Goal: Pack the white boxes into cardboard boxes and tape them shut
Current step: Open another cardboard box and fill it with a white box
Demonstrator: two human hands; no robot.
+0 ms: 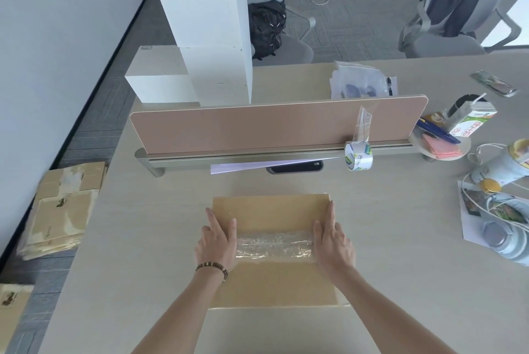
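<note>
Both my hands lie flat, fingers straight, left hand (217, 242) and right hand (333, 239) pressing the ends of a crinkled clear tape strip (274, 247) across one closed brown cardboard box (272, 210) on the near desk. It probably feels light and stiff; I'd lift it by its side edges. One clear tape roll (358, 159) stands far right, and about four white boxes (209, 38) are stacked far left.

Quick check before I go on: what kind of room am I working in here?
Most likely an open office, used as a makeshift packing station. Signs: a desk with a low divider screen, swivel office chairs on carpet tiles behind it, and a stack of white boxes beside flattened cardboard boxes on the floor.
</note>
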